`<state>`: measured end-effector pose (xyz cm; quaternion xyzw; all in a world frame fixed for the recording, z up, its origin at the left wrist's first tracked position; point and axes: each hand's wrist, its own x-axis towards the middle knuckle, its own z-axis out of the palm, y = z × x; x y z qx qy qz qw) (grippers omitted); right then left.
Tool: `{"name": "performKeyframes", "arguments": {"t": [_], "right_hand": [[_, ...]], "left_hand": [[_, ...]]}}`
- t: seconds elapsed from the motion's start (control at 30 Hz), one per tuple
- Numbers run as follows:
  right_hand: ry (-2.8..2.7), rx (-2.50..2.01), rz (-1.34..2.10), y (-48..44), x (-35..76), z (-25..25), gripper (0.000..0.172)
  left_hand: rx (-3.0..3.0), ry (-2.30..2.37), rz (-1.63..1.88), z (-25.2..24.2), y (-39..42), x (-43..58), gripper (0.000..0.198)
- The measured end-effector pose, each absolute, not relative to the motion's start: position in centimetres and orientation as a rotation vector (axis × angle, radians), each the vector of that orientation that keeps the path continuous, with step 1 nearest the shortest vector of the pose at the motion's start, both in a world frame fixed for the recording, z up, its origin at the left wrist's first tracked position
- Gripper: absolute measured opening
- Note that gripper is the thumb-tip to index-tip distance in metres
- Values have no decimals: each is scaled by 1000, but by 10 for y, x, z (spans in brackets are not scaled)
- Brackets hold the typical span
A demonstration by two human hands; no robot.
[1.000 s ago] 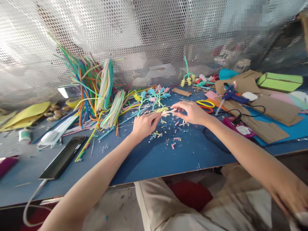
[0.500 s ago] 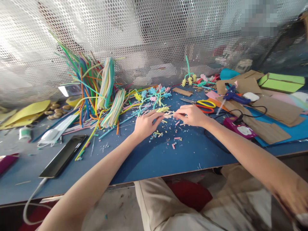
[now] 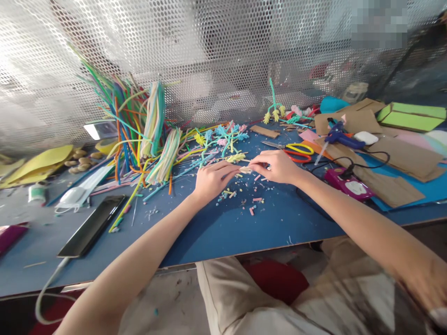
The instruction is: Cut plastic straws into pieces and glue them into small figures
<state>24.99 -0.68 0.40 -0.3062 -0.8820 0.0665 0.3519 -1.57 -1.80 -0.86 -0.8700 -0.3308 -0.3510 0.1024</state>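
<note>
My left hand point(image 3: 213, 181) and my right hand point(image 3: 278, 167) meet over the blue table. Fingertips of both pinch a short pale pipe cleaner piece point(image 3: 245, 169), which spans the small gap between them. Part of it is hidden by the fingers. Just behind it lies a yellow fuzzy pipe cleaner flower point(image 3: 236, 158). Blue and pink pipe cleaner flowers point(image 3: 226, 135) on green stems lie farther back. Cut pipe cleaner scraps point(image 3: 257, 200) are scattered below my hands. Scissors point(image 3: 291, 149) with yellow and red handles rest behind my right hand.
Pipe cleaner bundles point(image 3: 164, 160) stand at the left, near a face mask point(image 3: 78, 193) and a phone point(image 3: 92, 225) on a cable. At the right are a blue glue gun point(image 3: 344, 137), a purple power socket point(image 3: 349, 184), cardboard point(image 3: 405, 156) and a green box point(image 3: 412, 116).
Both hands stay nearly in place, with small finger movements. My right fingers have shifted slightly left, and the pale piece between the fingertips sits at a slightly different angle.
</note>
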Motion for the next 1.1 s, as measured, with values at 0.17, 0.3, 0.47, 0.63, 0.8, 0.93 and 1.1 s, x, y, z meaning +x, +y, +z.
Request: {"name": "performKeyframes", "arguments": {"t": [0.17,0.3,0.47,0.63,0.8,0.93,1.1], "right_hand": [[-2290,-803,129,-4,249,0,29],[-2309,-765,141,-2,249,-1,27],[-2327,-736,195,-4,249,2,27],[-2357,-743,220,-5,249,4,28],[-2387,-704,211,-5,249,5,33],[-2401,-666,202,-6,249,7,34],[-2393,-656,184,-5,250,5,33]], "left_hand": [[-2550,-935,-1030,-9,-17,-15,20],[-2552,-911,-1029,-9,-16,-15,18],[-2568,-909,-1020,-8,-15,-16,18],[-2581,-954,-979,-7,-17,-16,20],[-2595,-972,-969,-8,-17,-17,21],[-2585,-974,-973,-8,-17,-17,20],[-2584,-972,-963,-6,-17,-16,20]]}}
